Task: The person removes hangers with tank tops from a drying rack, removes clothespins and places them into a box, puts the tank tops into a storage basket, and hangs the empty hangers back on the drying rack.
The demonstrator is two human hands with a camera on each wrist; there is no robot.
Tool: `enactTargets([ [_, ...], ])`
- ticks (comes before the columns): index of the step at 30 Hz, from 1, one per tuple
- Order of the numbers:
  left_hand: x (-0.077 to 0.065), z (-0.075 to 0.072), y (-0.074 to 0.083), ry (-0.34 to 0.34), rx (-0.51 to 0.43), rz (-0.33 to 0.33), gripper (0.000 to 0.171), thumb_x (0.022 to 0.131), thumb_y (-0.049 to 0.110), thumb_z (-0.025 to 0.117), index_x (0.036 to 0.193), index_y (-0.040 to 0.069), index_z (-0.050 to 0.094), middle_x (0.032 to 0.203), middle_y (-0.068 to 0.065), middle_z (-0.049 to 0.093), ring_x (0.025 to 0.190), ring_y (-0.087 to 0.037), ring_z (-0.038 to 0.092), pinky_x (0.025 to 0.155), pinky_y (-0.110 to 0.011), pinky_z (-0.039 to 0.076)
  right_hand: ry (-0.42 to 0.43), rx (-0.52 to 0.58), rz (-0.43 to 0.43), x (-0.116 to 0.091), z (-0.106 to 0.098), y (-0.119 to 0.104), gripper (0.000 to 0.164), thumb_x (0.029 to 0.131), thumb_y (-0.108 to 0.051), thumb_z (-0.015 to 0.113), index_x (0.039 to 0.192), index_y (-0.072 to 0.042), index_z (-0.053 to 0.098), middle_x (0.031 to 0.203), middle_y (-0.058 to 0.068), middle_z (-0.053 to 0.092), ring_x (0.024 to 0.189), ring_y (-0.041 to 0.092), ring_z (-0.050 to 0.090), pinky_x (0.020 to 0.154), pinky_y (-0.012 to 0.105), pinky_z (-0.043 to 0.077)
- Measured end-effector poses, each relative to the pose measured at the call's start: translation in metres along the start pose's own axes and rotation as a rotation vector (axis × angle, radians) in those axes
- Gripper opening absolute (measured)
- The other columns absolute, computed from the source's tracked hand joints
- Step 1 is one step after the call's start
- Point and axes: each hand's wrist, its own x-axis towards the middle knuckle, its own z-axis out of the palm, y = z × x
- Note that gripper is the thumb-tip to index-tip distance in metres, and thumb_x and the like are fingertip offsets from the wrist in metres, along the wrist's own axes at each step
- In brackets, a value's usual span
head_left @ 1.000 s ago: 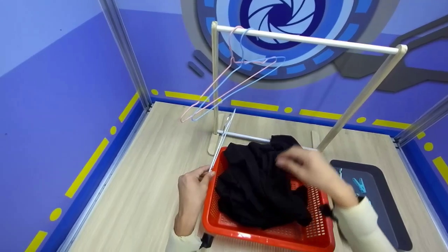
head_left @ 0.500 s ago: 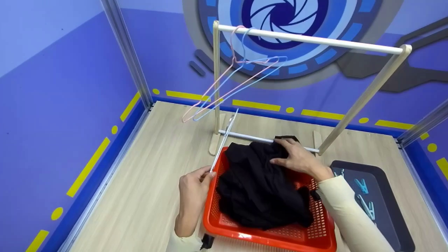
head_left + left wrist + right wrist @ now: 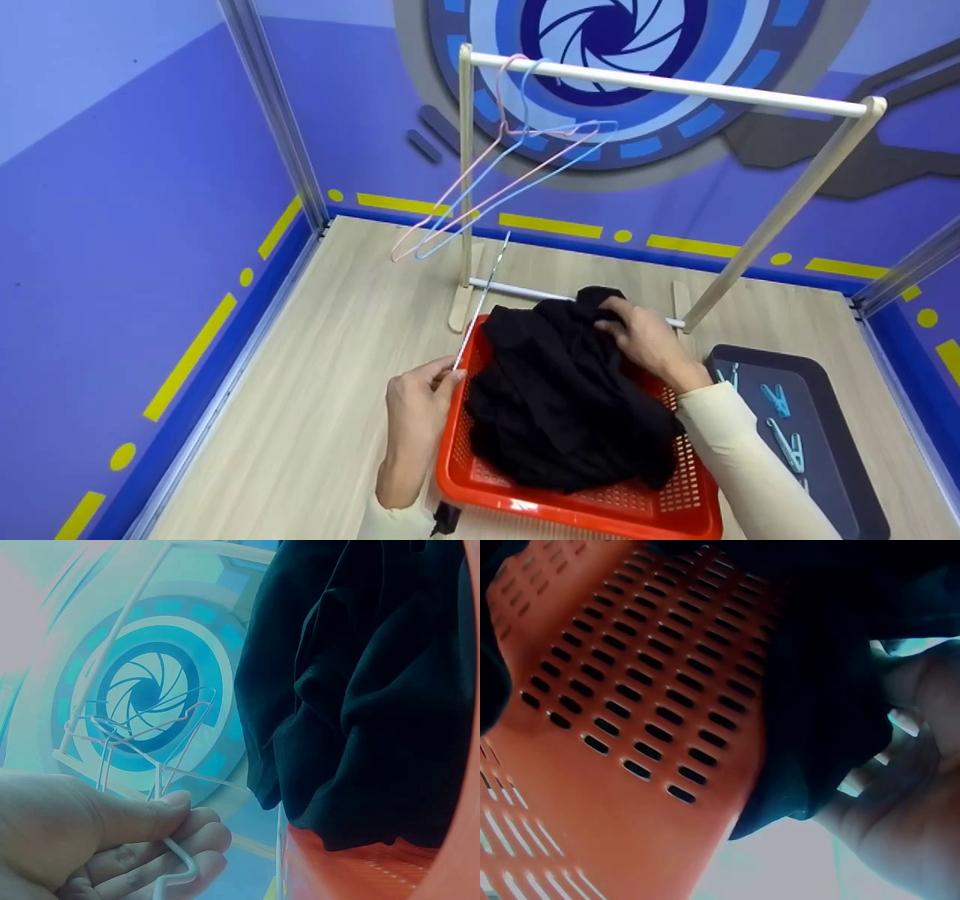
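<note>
Between thumb and fingers my left hand (image 3: 421, 401) pinches a thin white wire hanger (image 3: 484, 300), seen nearly edge-on beside the basket's left rim. The left wrist view shows the bent wire of this hanger (image 3: 180, 859) in the fingers. A heap of black cloth (image 3: 559, 405) lies bunched in a red perforated basket (image 3: 517, 504); its exact kind is hidden by the folds. My right hand (image 3: 649, 341) grips the cloth at the basket's far side, fingers curled into it. In the right wrist view, black cloth (image 3: 817, 705) hangs over the basket edge beside the fingers.
Behind the basket stands a rack with a white top rail (image 3: 675, 86). A pink hanger (image 3: 450, 184) and a blue hanger (image 3: 517, 187) hang at its left end. To the right lies a dark tray (image 3: 840, 435) with several clothespins (image 3: 778, 400). Blue walls enclose the table.
My right hand has come down onto the cloth's far end and gathered it, and the cloth has shifted slightly. My left hand stays put; its hanger has turned slightly, now more edge-on.
</note>
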Motion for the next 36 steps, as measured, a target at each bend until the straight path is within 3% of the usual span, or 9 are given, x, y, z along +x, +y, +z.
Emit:
enactTargets([
  [4, -0.001, 0.0, 0.0, -0.004, 0.004, 0.003, 0.016, 0.085, 0.003, 0.088, 0.1, 0.003, 0.085, 0.082, -0.004, 0.079, 0.067, -0.015, 0.073, 0.061, -0.033, 0.059, 0.096, 0.026, -0.009, 0.0, -0.017, -0.006, 0.013, 0.102, -0.006, 0.072, 0.113, 0.0, 0.07, 0.102, 0.018, 0.076, 0.09, 0.041, 0.072, 0.081, 0.058, 0.056],
  [10, -0.001, 0.0, -0.001, -0.002, 0.005, 0.023, 0.017, 0.084, 0.002, 0.088, 0.101, 0.002, 0.085, 0.081, -0.005, 0.079, 0.067, -0.017, 0.073, 0.061, -0.034, 0.06, 0.271, 0.016, -0.117, -0.006, -0.056, -0.033, 0.018, 0.096, -0.002, 0.077, 0.113, 0.001, 0.072, 0.102, 0.015, 0.077, 0.089, 0.034, 0.073, 0.077, 0.049, 0.056],
  [17, -0.001, 0.001, 0.001, 0.008, 0.005, 0.03, 0.015, 0.083, 0.004, 0.09, 0.097, 0.006, 0.086, 0.079, -0.003, 0.078, 0.066, -0.015, 0.072, 0.06, -0.034, 0.059, 0.324, -0.078, -0.3, -0.036, -0.085, -0.082, 0.028, 0.089, 0.006, 0.082, 0.114, 0.0, 0.072, 0.103, 0.011, 0.075, 0.09, 0.026, 0.074, 0.074, 0.04, 0.057],
  [22, -0.001, 0.002, 0.001, 0.009, 0.0, 0.035, 0.015, 0.082, 0.002, 0.09, 0.097, 0.005, 0.085, 0.079, -0.003, 0.079, 0.066, -0.015, 0.072, 0.06, -0.034, 0.059, 0.257, -0.13, -0.352, -0.061, -0.077, -0.1, 0.032, 0.085, 0.004, 0.087, 0.113, -0.005, 0.073, 0.103, 0.006, 0.074, 0.088, 0.022, 0.074, 0.07, 0.041, 0.061],
  [27, -0.001, 0.003, 0.002, 0.005, -0.011, 0.035, 0.015, 0.083, 0.002, 0.089, 0.097, 0.004, 0.085, 0.079, -0.002, 0.078, 0.066, -0.014, 0.072, 0.059, -0.032, 0.058, 0.033, -0.147, -0.336, -0.08, -0.046, -0.101, 0.03, 0.089, -0.011, 0.087, 0.115, -0.008, 0.073, 0.107, 0.004, 0.072, 0.094, 0.023, 0.071, 0.075, 0.044, 0.062],
  [30, -0.002, 0.004, 0.002, 0.0, -0.018, 0.038, 0.015, 0.084, 0.003, 0.089, 0.098, 0.004, 0.085, 0.08, -0.002, 0.079, 0.066, -0.014, 0.072, 0.06, -0.031, 0.058, -0.078, -0.148, -0.364, -0.089, -0.024, -0.098, 0.032, 0.09, -0.015, 0.087, 0.117, -0.008, 0.071, 0.105, 0.004, 0.069, 0.091, 0.022, 0.069, 0.071, 0.041, 0.061],
  [33, -0.003, 0.004, 0.003, -0.006, -0.02, 0.042, 0.015, 0.084, 0.004, 0.09, 0.098, 0.004, 0.085, 0.08, -0.002, 0.079, 0.067, -0.015, 0.073, 0.06, -0.03, 0.058, -0.118, -0.135, -0.389, -0.093, -0.01, -0.094, 0.032, 0.09, -0.014, 0.086, 0.117, -0.008, 0.069, 0.101, 0.003, 0.066, 0.086, 0.02, 0.066, 0.067, 0.039, 0.06],
  [36, -0.004, 0.004, 0.004, -0.007, -0.023, 0.047, 0.015, 0.084, 0.005, 0.09, 0.098, 0.003, 0.085, 0.081, -0.002, 0.079, 0.067, -0.016, 0.074, 0.061, -0.029, 0.058, -0.154, -0.111, -0.363, -0.093, -0.01, -0.094, 0.03, 0.094, -0.017, 0.084, 0.118, -0.008, 0.069, 0.102, 0.002, 0.065, 0.086, 0.018, 0.065, 0.07, 0.039, 0.06],
])
